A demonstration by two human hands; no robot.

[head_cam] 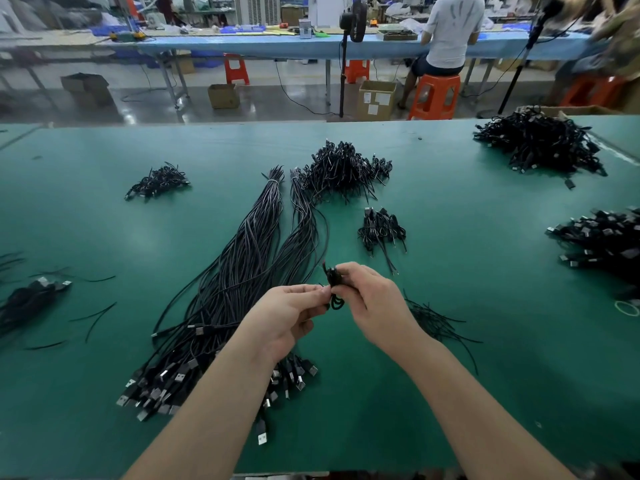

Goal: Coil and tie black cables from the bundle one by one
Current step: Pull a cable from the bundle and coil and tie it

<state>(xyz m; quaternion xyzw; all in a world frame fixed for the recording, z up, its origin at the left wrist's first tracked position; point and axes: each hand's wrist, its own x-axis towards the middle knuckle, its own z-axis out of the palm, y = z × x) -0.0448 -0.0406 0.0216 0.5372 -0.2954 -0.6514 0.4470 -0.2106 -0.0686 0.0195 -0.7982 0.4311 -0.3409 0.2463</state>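
A small coiled black cable [334, 285] is held above the green table between both hands. My right hand [375, 301] grips the coil with curled fingers. My left hand [289, 315] pinches a thin tie end at the coil's left side. Under my left forearm lies the long bundle of straight black cables [242, 271], tied near its far end, with USB plugs [162, 382] fanned out at the near end. A second thinner bundle [303, 230] lies beside it on the right.
Piles of coiled cables sit at the centre back [343, 171], centre right [381, 226], back left [157, 181], back right [540, 143] and right edge [602, 240]. Loose black ties [436, 323] lie right of my hands. A person sits at a far bench [450, 32].
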